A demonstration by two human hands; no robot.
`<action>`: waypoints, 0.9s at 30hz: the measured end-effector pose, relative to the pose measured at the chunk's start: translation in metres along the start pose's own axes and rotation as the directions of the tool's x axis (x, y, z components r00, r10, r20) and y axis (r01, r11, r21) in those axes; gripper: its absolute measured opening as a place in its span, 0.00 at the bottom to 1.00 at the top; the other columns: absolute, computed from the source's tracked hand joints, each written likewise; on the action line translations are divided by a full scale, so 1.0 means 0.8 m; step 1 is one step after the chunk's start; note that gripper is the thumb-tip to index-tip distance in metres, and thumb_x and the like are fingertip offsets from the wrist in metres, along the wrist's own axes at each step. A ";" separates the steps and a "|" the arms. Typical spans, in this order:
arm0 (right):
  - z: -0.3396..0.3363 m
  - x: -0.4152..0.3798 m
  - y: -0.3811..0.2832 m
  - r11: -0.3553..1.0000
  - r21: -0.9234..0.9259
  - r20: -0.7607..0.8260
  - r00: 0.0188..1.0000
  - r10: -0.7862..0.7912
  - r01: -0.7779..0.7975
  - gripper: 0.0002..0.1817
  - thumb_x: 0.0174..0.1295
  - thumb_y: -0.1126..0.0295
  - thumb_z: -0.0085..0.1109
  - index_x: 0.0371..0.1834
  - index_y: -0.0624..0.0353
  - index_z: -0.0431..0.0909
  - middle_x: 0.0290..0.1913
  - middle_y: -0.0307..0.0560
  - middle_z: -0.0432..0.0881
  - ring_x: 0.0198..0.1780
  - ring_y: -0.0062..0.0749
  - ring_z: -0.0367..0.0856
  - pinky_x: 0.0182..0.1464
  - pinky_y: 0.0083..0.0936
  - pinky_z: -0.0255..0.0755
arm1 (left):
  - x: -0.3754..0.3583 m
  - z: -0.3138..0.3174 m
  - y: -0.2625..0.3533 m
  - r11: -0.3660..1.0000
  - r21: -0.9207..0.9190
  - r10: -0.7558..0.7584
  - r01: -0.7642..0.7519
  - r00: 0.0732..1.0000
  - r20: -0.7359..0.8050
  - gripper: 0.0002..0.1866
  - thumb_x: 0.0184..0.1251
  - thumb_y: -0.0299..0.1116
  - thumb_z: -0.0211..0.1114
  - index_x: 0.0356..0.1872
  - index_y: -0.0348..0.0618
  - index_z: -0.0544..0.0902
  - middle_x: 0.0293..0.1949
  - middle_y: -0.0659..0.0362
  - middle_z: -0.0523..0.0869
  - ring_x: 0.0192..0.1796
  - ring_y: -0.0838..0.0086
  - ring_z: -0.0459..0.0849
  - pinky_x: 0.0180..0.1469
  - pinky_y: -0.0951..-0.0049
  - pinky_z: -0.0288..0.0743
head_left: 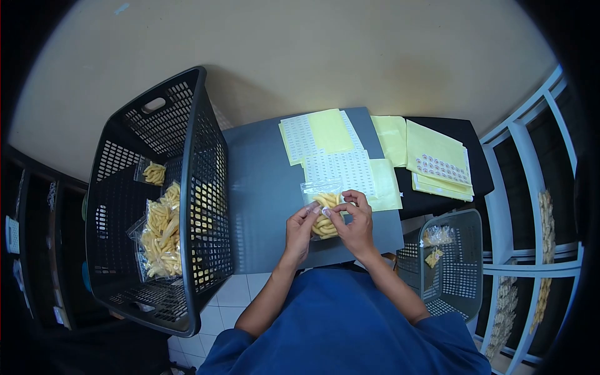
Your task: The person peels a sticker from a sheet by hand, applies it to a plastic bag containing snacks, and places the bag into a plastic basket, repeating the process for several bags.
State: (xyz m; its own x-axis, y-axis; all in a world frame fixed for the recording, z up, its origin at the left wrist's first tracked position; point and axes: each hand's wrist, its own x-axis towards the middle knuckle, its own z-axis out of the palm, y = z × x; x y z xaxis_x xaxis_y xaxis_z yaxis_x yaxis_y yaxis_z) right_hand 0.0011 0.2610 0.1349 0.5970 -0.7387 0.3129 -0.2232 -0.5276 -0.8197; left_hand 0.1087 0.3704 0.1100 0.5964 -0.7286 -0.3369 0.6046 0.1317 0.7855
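Observation:
A clear zip bag of pale yellow snack sticks (325,230) is in front of me at the table's near edge. My left hand (300,232) grips its left side, thumb on the front. From the right, my right hand (356,226) closes on the same bag with its thumb pressed on the front and its fingers curled. A small whitish patch (326,212) shows at the right thumb tip, like a label. Just beyond the bag lie sheets of small printed stickers (340,169), partly covered by yellow backing paper (331,132).
A large dark plastic basket (195,187) stands left of the grey table (256,181), with several filled bags (161,234) inside. More yellow sticker sheets (437,159) lie on a black surface at right. A smaller grey basket (459,275) below holds bags; metal shelving (525,169) stands beyond.

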 end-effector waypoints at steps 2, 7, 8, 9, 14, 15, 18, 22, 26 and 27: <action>0.000 0.000 -0.001 0.998 -0.046 -0.016 0.999 -0.035 0.035 0.10 0.56 0.63 0.77 0.31 0.57 0.88 0.54 0.49 0.79 0.54 0.42 0.79 0.57 0.37 0.66 | -0.002 0.006 0.004 0.999 0.042 0.017 -0.017 1.000 0.001 0.22 0.75 0.28 0.66 0.65 0.26 0.76 0.49 0.51 0.89 0.48 0.76 0.88 0.49 0.77 0.83; 0.006 0.001 0.005 0.993 0.103 -0.033 0.997 0.069 -0.065 0.09 0.56 0.67 0.78 0.32 0.59 0.87 0.48 0.48 0.81 0.46 0.35 0.81 0.50 0.33 0.72 | -0.003 0.008 0.007 0.991 0.127 0.039 -0.039 0.999 0.004 0.23 0.72 0.23 0.68 0.64 0.25 0.75 0.50 0.50 0.89 0.48 0.75 0.88 0.50 0.77 0.83; 0.010 0.000 0.009 0.983 0.155 -0.036 0.994 0.105 -0.099 0.10 0.56 0.68 0.78 0.32 0.59 0.86 0.46 0.47 0.81 0.44 0.33 0.82 0.48 0.32 0.74 | -0.003 0.008 0.008 0.979 0.193 0.058 -0.058 0.998 0.005 0.23 0.72 0.23 0.68 0.64 0.25 0.76 0.50 0.50 0.89 0.48 0.75 0.88 0.50 0.77 0.83; 0.014 -0.001 0.017 0.961 0.222 -0.012 0.985 0.173 -0.166 0.10 0.56 0.68 0.78 0.33 0.60 0.85 0.44 0.45 0.82 0.43 0.30 0.82 0.46 0.29 0.74 | -0.004 0.011 0.011 0.963 0.259 0.076 -0.076 0.997 0.008 0.23 0.72 0.23 0.68 0.64 0.25 0.76 0.51 0.50 0.89 0.48 0.75 0.88 0.50 0.77 0.83; 0.015 0.001 0.032 0.761 0.482 0.186 0.899 0.396 -0.435 0.12 0.58 0.71 0.77 0.37 0.62 0.81 0.38 0.37 0.81 0.36 0.18 0.78 0.40 0.18 0.73 | 0.000 0.007 0.001 0.973 0.191 0.127 -0.127 0.992 0.011 0.22 0.71 0.22 0.68 0.63 0.25 0.76 0.51 0.50 0.89 0.49 0.75 0.88 0.51 0.76 0.83; 0.014 0.001 0.034 0.752 0.512 0.197 0.909 0.367 -0.415 0.12 0.58 0.72 0.77 0.38 0.61 0.81 0.39 0.37 0.81 0.36 0.17 0.77 0.39 0.17 0.72 | -0.002 0.008 0.003 0.979 0.174 0.111 -0.109 0.994 -0.003 0.22 0.71 0.22 0.68 0.63 0.26 0.77 0.51 0.50 0.89 0.49 0.75 0.88 0.51 0.76 0.83; 0.012 0.004 0.034 0.772 0.536 0.209 0.940 0.270 -0.341 0.11 0.59 0.72 0.76 0.39 0.60 0.82 0.41 0.36 0.80 0.37 0.16 0.76 0.38 0.14 0.69 | -0.003 0.006 0.004 0.991 0.112 0.076 -0.072 0.996 -0.034 0.21 0.72 0.23 0.68 0.62 0.26 0.77 0.50 0.50 0.88 0.49 0.75 0.88 0.52 0.75 0.83; 0.001 0.010 0.022 0.885 0.418 0.214 0.969 0.121 -0.203 0.10 0.60 0.72 0.74 0.41 0.58 0.84 0.47 0.37 0.79 0.40 0.16 0.76 0.37 0.13 0.67 | -0.006 0.007 0.009 1.000 0.009 0.026 -0.026 0.999 -0.042 0.20 0.73 0.24 0.66 0.63 0.27 0.76 0.50 0.50 0.88 0.49 0.74 0.88 0.52 0.75 0.84; -0.004 0.015 0.019 0.904 0.393 0.263 0.963 0.065 -0.169 0.10 0.60 0.71 0.74 0.44 0.58 0.87 0.48 0.38 0.78 0.42 0.17 0.76 0.37 0.14 0.67 | -0.002 0.004 0.005 0.998 0.010 0.065 -0.065 0.998 -0.016 0.20 0.73 0.23 0.66 0.62 0.27 0.76 0.50 0.50 0.88 0.49 0.74 0.89 0.52 0.74 0.84; -0.007 0.016 0.018 0.900 0.389 0.288 0.954 0.082 -0.194 0.11 0.61 0.72 0.73 0.45 0.59 0.86 0.49 0.38 0.77 0.44 0.18 0.77 0.38 0.14 0.68 | -0.004 0.004 0.008 0.998 0.022 0.066 -0.066 0.998 -0.005 0.20 0.73 0.22 0.67 0.62 0.26 0.76 0.50 0.50 0.88 0.49 0.74 0.88 0.52 0.74 0.84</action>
State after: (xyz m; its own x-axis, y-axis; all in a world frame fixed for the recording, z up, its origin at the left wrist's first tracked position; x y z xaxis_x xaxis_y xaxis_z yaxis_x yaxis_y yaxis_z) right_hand 0.0014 0.2415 0.1293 0.7732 -0.6272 0.0936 -0.0169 -0.1680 -0.9856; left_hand 0.1093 0.3711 0.1179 0.6377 -0.7150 -0.2866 0.5519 0.1645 0.8175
